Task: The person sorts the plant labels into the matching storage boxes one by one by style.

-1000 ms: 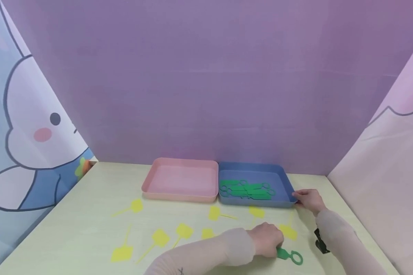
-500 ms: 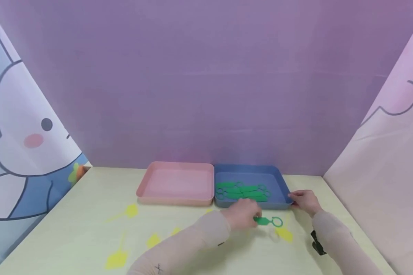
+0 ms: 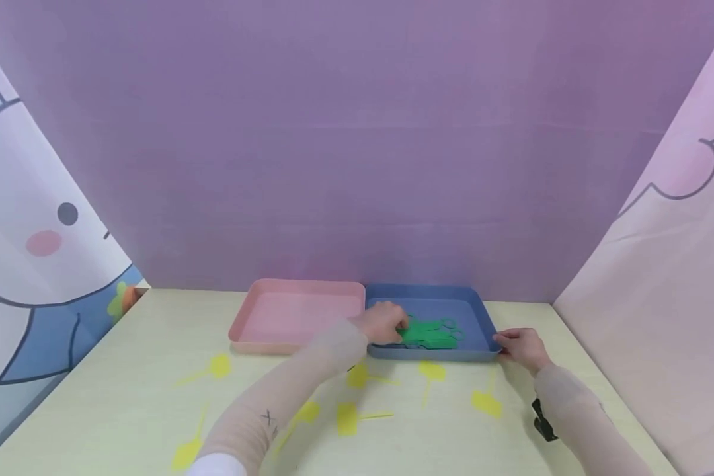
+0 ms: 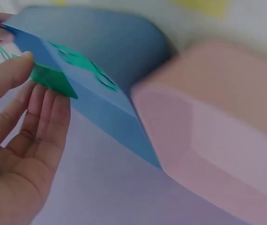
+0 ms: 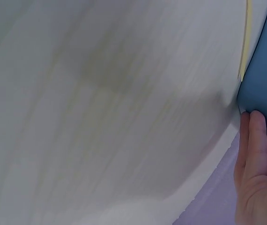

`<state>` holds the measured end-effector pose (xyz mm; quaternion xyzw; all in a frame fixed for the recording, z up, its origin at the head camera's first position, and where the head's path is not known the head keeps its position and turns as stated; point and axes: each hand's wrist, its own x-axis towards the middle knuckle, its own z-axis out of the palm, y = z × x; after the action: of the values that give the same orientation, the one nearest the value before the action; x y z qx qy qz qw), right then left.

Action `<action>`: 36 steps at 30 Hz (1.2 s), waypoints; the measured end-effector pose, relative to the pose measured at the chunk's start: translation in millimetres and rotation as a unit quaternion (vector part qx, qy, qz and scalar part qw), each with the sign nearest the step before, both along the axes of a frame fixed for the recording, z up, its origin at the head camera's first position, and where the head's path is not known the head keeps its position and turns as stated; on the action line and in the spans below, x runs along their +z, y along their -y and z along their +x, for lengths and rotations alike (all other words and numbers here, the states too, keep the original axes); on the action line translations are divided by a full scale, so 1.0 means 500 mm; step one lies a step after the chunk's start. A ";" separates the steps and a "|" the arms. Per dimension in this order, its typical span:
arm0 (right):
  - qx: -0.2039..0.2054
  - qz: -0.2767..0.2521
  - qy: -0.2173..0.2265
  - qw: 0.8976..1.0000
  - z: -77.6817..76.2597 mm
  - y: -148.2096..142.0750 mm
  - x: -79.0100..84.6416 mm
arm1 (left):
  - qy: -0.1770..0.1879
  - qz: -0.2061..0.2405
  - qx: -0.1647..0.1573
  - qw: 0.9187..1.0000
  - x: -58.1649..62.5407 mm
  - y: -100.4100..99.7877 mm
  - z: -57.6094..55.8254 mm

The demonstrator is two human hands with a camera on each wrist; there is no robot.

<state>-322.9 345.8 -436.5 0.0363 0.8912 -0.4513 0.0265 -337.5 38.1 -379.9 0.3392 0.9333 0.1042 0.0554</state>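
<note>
In the head view my left hand (image 3: 383,322) is over the left part of the blue tray (image 3: 488,320). In the left wrist view, thumb and fingers pinch a flat green tag (image 4: 54,79) with a ring at one end. Several similar green tags (image 3: 434,336) lie overlapping in the tray. My right hand (image 3: 525,347) pinches the tray's front right corner, with two fingers against its outer wall (image 5: 264,84) in the right wrist view.
A pink tray (image 3: 262,345) stands against the blue one's left side. Several yellow tags with thin tails, such as a yellow tag (image 3: 346,419), are scattered on the table (image 3: 440,436) in front. A purple backdrop (image 3: 357,165) rises behind.
My left hand has carried the green tag from the table in front up and leftward to over the blue tray. My right hand has stayed at the tray's corner. The head view has shifted slightly.
</note>
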 end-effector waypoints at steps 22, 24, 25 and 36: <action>-0.002 -0.027 0.003 1.000 0.032 0.019 -0.001 | -0.010 -0.128 0.039 0.991 -0.040 0.027 -0.120; -0.004 -0.028 0.003 1.000 0.034 0.019 -0.001 | 0.000 -0.127 0.045 0.991 -0.043 0.027 -0.120; -0.005 -0.027 0.004 1.000 0.036 0.019 -0.001 | 0.002 -0.126 0.048 0.991 -0.046 0.026 -0.120; -0.004 -0.026 0.010 1.000 0.040 0.021 0.003 | -0.021 -0.095 0.092 0.991 -0.073 0.029 -0.121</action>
<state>-302.9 335.3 -435.2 0.0433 0.8787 -0.4742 0.0342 -397.9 23.7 -416.4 0.2469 0.9672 0.0122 0.0579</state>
